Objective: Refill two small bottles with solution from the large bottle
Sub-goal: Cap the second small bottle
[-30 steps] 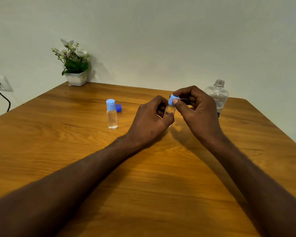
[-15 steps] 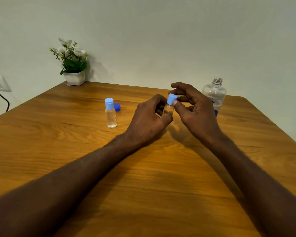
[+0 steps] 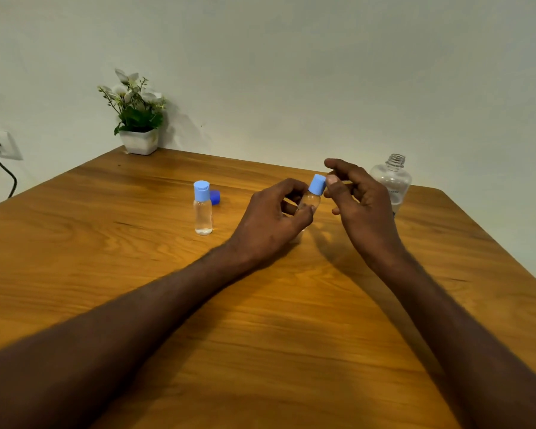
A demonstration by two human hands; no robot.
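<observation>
— Small clear plastic bottle with a light blue cap: where is it?

— Gripped in the left hand, fingers closed round its body, held tilted above the wooden desk. The right hand is loosely open, its thumb tip touching the side of the light blue cap, the other fingers spread clear.

— And the rest?

— A second small clear bottle with a light blue flip cap stands upright to the left, apart from the hands, with a dark blue screw cap lying just behind it. The large clear plastic bottle, uncapped, stands behind the right hand near the desk's far edge. A white pot of artificial flowers sits at the far left corner against the wall.
</observation>
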